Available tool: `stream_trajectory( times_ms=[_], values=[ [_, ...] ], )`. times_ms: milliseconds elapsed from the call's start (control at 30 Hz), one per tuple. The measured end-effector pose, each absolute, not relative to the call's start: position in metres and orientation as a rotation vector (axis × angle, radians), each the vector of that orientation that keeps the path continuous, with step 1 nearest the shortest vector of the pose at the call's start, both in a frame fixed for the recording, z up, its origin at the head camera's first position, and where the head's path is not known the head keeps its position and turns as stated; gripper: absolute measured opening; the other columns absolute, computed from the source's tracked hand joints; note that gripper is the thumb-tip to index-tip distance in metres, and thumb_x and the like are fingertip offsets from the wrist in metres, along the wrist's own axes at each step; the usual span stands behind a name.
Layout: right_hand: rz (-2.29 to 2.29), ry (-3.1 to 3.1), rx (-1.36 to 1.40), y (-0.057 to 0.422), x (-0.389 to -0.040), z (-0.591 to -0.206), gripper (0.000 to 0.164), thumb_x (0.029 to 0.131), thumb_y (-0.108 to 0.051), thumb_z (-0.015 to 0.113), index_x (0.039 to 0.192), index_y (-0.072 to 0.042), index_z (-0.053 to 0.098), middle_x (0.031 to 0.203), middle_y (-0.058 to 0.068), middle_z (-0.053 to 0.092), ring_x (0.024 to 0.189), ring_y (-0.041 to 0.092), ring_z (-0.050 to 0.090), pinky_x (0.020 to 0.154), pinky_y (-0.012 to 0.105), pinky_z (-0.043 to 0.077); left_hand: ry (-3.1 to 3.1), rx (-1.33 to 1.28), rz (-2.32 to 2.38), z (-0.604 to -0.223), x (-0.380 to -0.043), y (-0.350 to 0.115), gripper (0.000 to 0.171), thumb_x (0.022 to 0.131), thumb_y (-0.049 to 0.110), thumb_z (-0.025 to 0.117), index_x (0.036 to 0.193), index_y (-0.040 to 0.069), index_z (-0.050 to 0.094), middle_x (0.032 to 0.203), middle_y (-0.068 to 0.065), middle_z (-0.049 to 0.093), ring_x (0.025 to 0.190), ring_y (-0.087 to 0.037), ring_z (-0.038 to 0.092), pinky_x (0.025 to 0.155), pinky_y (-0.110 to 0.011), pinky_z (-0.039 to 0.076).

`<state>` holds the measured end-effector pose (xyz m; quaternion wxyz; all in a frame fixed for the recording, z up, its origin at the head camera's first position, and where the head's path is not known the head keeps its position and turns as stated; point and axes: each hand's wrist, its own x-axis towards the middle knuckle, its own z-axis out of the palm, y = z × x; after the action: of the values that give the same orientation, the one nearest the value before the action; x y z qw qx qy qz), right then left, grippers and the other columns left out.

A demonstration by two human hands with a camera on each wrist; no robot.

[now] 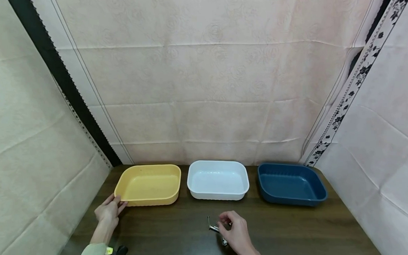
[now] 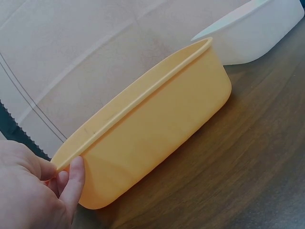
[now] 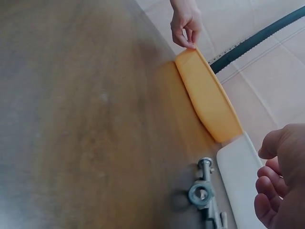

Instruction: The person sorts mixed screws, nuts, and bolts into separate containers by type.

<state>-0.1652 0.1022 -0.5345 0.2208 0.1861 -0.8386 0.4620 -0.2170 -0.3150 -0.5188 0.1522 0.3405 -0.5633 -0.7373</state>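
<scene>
My left hand (image 1: 108, 211) pinches the rim of the yellow tray (image 1: 148, 183) at its near left corner, thumb and fingers on either side of the edge. The left wrist view shows that yellow tray (image 2: 152, 121) from the side. My right hand (image 1: 236, 233) hovers over the table by a silvery metal tool (image 1: 214, 229), its fingers loosely curled around nothing. In the right wrist view, the metal tool (image 3: 205, 183) shows a ring in its middle and a round knob at one end; the hand (image 3: 286, 176) is apart from it.
A white tray (image 1: 218, 180) stands in the middle of the row and a dark blue tray (image 1: 292, 183) to its right. All stand on a brown wooden table (image 1: 166, 235). Pale cloth (image 1: 206, 75) hangs behind and on both sides.
</scene>
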Motion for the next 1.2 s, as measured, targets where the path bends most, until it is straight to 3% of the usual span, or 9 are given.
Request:
stream_trajectory(
  times_ms=[267, 800, 1100, 1200],
  values=[
    [1.306, -2.435, 0.415, 0.112, -0.151, -0.542, 0.021, 0.075, 0.008, 0.079, 0.087, -0.006, 0.069, 0.081, -0.004, 0.061, 0.07, 0.01, 0.059, 0.054, 0.025, 0.052, -1.615, 0.973, -2.12, -0.518, -0.216, -0.315, 0.052, 0.102, 0.006, 0.056, 0.151, 0.002, 0.04, 0.089, 0.0, 0.062, 0.073, -0.008, 0.07, 0.08, -0.024, 0.059],
    [1.213, -2.489, 0.244, 0.116, -0.123, -0.559, 0.025, 0.069, 0.001, 0.085, 0.084, -0.01, 0.068, 0.08, -0.008, 0.059, 0.069, 0.004, 0.054, 0.057, 0.024, 0.051, -1.616, 0.955, -2.131, -0.517, -0.215, -0.315, 0.053, 0.102, 0.007, 0.056, 0.152, 0.003, 0.038, 0.09, 0.0, 0.062, 0.075, -0.008, 0.07, 0.082, -0.025, 0.058],
    [1.063, -2.358, 0.282, 0.113, -0.123, -0.578, 0.034, 0.06, -0.002, 0.09, 0.079, -0.015, 0.065, 0.076, -0.013, 0.056, 0.066, 0.002, 0.05, 0.055, 0.023, 0.047, -1.628, 0.975, -2.123, -0.518, -0.217, -0.315, 0.053, 0.103, 0.009, 0.055, 0.152, 0.003, 0.038, 0.106, -0.008, 0.059, 0.076, -0.007, 0.07, 0.082, -0.025, 0.058],
    [1.047, -2.417, 0.249, 0.112, -0.122, -0.578, 0.033, 0.062, -0.007, 0.09, 0.08, -0.016, 0.064, 0.076, -0.015, 0.053, 0.066, 0.002, 0.049, 0.055, 0.024, 0.046, -1.631, 0.979, -2.118, -0.518, -0.217, -0.315, 0.052, 0.103, 0.009, 0.055, 0.152, 0.003, 0.039, 0.11, -0.01, 0.058, 0.077, -0.008, 0.07, 0.082, -0.025, 0.058]
  ],
)
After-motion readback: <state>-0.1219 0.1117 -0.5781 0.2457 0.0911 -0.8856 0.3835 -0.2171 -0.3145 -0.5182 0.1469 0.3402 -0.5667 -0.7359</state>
